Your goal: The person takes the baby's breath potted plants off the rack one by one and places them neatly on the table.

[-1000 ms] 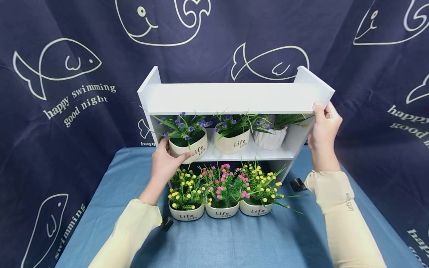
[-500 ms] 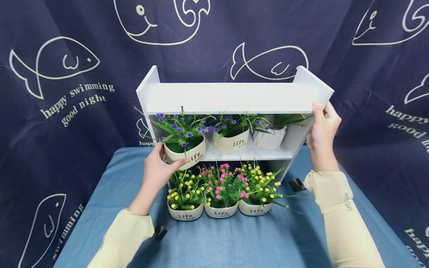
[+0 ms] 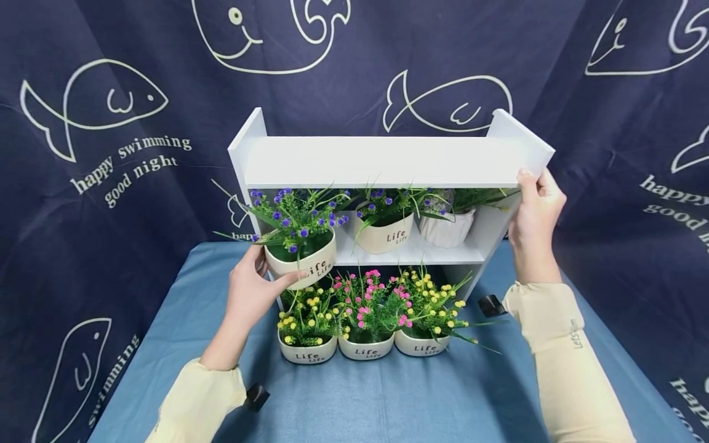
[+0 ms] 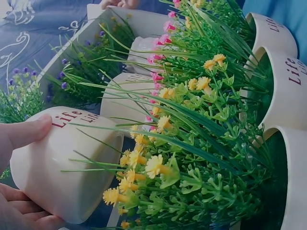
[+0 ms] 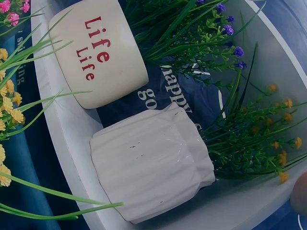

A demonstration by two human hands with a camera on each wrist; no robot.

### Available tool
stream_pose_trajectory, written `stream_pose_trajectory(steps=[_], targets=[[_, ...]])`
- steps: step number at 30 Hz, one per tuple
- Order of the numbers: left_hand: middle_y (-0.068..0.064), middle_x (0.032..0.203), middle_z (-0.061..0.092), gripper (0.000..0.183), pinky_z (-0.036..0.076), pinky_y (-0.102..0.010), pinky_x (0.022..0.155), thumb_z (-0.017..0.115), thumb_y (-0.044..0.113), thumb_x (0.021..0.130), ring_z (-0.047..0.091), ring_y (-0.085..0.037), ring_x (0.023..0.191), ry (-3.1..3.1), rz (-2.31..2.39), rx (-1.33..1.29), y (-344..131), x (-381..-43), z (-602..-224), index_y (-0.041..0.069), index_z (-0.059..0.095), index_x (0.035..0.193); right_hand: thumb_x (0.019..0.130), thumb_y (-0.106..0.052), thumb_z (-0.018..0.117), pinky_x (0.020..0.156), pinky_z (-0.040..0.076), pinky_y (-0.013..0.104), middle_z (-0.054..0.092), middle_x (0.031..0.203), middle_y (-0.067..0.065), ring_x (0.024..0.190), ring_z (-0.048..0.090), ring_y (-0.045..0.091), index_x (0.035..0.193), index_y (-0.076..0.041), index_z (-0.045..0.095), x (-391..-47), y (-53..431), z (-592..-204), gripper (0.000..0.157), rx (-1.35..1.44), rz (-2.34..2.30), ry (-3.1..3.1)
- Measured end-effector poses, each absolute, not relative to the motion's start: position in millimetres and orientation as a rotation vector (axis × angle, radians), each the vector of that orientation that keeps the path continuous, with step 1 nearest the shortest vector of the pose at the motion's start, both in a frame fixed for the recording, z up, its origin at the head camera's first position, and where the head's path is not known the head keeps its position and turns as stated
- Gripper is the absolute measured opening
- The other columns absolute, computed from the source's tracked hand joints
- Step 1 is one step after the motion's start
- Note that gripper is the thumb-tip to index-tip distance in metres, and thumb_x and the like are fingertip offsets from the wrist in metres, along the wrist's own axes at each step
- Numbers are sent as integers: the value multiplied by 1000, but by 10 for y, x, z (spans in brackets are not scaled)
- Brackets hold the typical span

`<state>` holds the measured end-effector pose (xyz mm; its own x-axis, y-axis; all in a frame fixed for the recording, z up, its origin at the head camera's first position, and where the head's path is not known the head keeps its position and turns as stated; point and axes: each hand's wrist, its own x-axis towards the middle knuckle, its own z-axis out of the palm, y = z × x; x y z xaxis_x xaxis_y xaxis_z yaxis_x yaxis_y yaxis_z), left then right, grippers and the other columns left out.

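My left hand [image 3: 249, 289] grips a cream "Life" flowerpot [image 4: 67, 163] with purple flowers, thumb on its printed front and fingers round its side. The pot is tilted and overlaps the front left end of the middle shelf in the head view. My right hand [image 3: 536, 209] holds the right side panel of the white shelf unit [image 3: 376, 161], thumb on the front edge. A second purple-flowered "Life" pot [image 3: 384, 237] stands mid-shelf, beside a white pleated pot [image 5: 153, 163] with greenery at the right end.
Three "Life" pots stand in a row on the blue cloth below: yellow flowers in the left pot [image 3: 308, 352], pink in the middle pot [image 3: 367, 351], yellow in the right pot [image 3: 423, 346]. A dark fish-print curtain [image 3: 332, 101] hangs behind.
My left hand has drawn the purple-flowered pot forward, down and to the left, out from the shelf's left end. The right hand keeps its hold on the side panel.
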<state>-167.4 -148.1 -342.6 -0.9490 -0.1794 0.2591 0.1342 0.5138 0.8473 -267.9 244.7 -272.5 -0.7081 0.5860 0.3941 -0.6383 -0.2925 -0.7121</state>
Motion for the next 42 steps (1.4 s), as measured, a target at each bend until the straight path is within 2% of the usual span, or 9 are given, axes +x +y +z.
stream_pose_trajectory(steps=[9, 18, 28, 42], targets=[[-12, 139, 56, 81, 42, -36, 109, 87, 31, 71, 51, -24, 132, -2446, -1428, 30, -1512, -1593, -3430, 14, 48, 140, 87, 8, 55, 72, 47, 23, 68, 83, 7, 76, 60, 14, 97, 2, 72, -2672, 2442, -2725, 21, 69, 2048, -1174], [-16, 142, 52, 87, 41, -40, 111, 85, 31, 73, 49, -30, 133, -2481, -1456, 42, -1487, -1460, -3416, 11, 42, 146, 87, 8, 54, 72, 48, 23, 68, 85, 8, 76, 60, 14, 98, 2, 72, -2680, 2440, -2727, 22, 74, 2064, -1157], [-15, 146, 48, 91, 42, -39, 110, 85, 28, 74, 47, -27, 136, -2503, -1477, 48, -1459, -1321, -3372, 17, 36, 150, 87, 8, 54, 72, 48, 22, 68, 84, 8, 76, 61, 14, 98, 3, 72, -2681, 2446, -2729, 22, 79, 2062, -1151], [-16, 154, 36, 98, 42, -33, 108, 86, 29, 71, 48, -30, 134, -2519, -1500, 52, -1449, -1084, -3256, 5, 33, 150, 87, 8, 54, 73, 47, 23, 68, 84, 8, 77, 60, 14, 99, 2, 72, -2685, 2446, -2735, 22, 69, 2062, -1156]])
